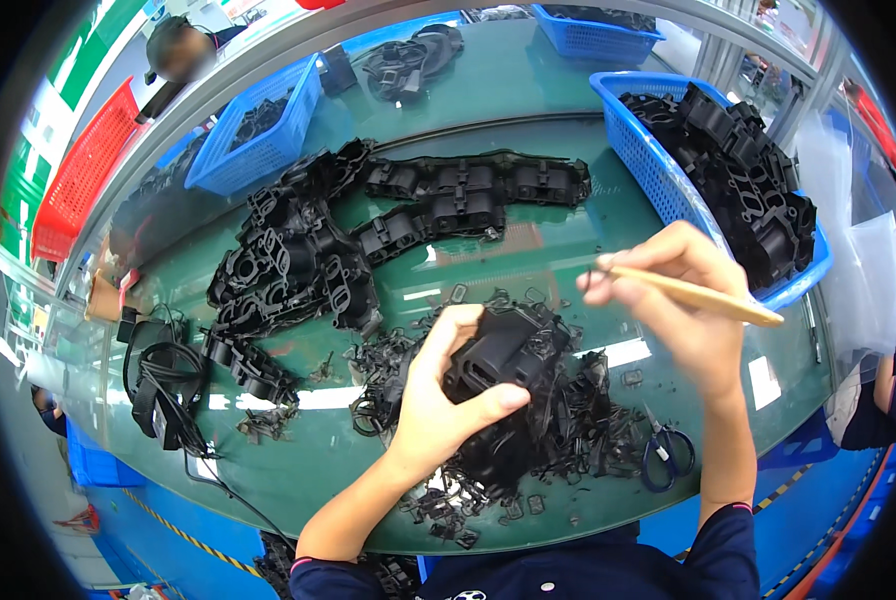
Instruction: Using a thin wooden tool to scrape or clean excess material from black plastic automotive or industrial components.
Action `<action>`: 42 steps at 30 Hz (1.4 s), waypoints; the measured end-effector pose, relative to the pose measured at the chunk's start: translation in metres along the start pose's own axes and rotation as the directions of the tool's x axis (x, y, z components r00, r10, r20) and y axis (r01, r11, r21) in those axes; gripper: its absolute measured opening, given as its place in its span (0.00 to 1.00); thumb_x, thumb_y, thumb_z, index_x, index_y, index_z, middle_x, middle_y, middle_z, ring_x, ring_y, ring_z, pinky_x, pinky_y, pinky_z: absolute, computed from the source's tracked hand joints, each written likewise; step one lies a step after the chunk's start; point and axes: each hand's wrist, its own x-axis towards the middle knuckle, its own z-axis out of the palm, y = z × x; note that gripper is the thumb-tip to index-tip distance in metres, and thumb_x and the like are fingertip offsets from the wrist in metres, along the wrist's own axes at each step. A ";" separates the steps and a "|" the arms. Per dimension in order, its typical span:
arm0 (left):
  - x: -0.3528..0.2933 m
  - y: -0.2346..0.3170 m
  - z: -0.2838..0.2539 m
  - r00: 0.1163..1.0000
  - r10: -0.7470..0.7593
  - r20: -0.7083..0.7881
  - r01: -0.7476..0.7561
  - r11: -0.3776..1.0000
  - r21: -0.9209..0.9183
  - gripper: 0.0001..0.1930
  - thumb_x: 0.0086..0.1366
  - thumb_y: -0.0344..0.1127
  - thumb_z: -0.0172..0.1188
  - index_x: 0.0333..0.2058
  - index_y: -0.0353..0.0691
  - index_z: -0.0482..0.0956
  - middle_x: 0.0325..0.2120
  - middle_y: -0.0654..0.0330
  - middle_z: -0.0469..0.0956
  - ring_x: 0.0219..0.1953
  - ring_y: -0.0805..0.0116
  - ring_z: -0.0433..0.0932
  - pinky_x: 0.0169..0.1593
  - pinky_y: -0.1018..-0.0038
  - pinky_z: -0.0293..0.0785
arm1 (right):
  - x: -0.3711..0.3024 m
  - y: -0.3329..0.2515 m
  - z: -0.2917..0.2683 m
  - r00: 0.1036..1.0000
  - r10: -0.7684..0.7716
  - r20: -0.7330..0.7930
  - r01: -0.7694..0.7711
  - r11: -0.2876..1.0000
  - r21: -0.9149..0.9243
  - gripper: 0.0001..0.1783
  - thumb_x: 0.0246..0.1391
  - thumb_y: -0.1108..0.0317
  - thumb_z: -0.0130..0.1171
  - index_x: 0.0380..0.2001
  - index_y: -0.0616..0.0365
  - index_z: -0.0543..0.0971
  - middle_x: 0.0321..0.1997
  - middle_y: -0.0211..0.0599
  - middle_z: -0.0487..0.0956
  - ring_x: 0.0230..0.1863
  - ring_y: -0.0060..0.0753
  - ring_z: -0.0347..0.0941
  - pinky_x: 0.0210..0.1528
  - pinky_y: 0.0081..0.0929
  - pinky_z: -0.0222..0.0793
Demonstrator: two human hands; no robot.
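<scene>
My left hand (438, 395) grips a black moulded plastic part (503, 355) and holds it just above a heap of thin black trimmings (568, 420) on the green table (528, 255). To its right, my right hand (683, 300) is closed on a slim wooden-handled tool (708, 297). The tool's dark tip points left, close above the part's upper edge. Both forearms come in from the lower edge, with dark blue sleeves.
Black parts lie in a pile (298, 265) and a row (468, 195) across the table. A blue basket (658, 165) full of parts stands at right, more blue baskets (258, 130) at the back. Scissors (666, 455) lie at front right. Cables (163, 390) lie at left.
</scene>
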 end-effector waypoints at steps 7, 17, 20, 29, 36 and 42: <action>-0.005 0.002 0.000 0.921 0.388 -0.029 -0.305 0.766 0.565 0.38 0.38 0.42 0.76 0.44 0.32 0.64 0.31 0.55 0.74 0.33 0.68 0.77 0.37 0.75 0.74 | -0.010 -0.002 0.018 0.984 0.056 0.166 -0.092 0.972 0.216 0.06 0.46 0.77 0.61 0.30 0.65 0.76 0.37 0.46 0.79 0.43 0.32 0.75 0.47 0.29 0.71; -0.011 0.020 0.009 0.827 0.552 0.107 -0.410 0.461 0.787 0.34 0.36 0.46 0.77 0.35 0.28 0.71 0.25 0.53 0.75 0.23 0.62 0.77 0.26 0.74 0.75 | -0.014 -0.002 0.023 0.983 -0.045 0.177 0.025 0.994 0.110 0.05 0.45 0.79 0.60 0.29 0.65 0.75 0.36 0.45 0.79 0.40 0.30 0.77 0.41 0.24 0.73; -0.013 0.022 0.010 0.838 0.535 0.108 -0.395 0.458 0.796 0.34 0.36 0.46 0.77 0.35 0.28 0.71 0.25 0.52 0.75 0.23 0.62 0.77 0.26 0.73 0.75 | -0.014 -0.002 0.024 0.978 -0.089 0.186 0.079 0.995 0.064 0.05 0.45 0.80 0.59 0.28 0.65 0.75 0.35 0.45 0.80 0.39 0.30 0.77 0.40 0.24 0.73; -0.013 0.022 0.010 0.863 0.493 0.110 -0.365 0.459 0.810 0.36 0.33 0.45 0.78 0.37 0.30 0.69 0.27 0.56 0.73 0.26 0.68 0.77 0.29 0.76 0.73 | -0.016 -0.005 0.024 0.966 -0.169 0.198 0.198 0.971 -0.138 0.07 0.42 0.80 0.61 0.27 0.64 0.75 0.35 0.44 0.80 0.37 0.33 0.77 0.41 0.27 0.72; -0.014 0.022 0.013 0.863 0.489 0.129 -0.362 0.419 0.832 0.31 0.40 0.47 0.74 0.35 0.30 0.71 0.24 0.53 0.75 0.23 0.63 0.77 0.26 0.74 0.74 | -0.016 -0.004 0.030 0.889 -0.364 0.277 0.451 0.801 -0.395 0.12 0.36 0.82 0.64 0.26 0.62 0.72 0.30 0.42 0.78 0.35 0.40 0.78 0.48 0.40 0.72; -0.014 0.022 0.014 0.870 0.478 0.115 -0.345 0.426 0.837 0.32 0.39 0.47 0.74 0.36 0.29 0.70 0.25 0.53 0.75 0.23 0.61 0.76 0.27 0.73 0.74 | -0.011 0.001 0.027 0.852 -0.460 0.249 0.522 0.715 -0.465 0.13 0.37 0.85 0.62 0.27 0.63 0.72 0.28 0.43 0.77 0.32 0.39 0.77 0.50 0.45 0.70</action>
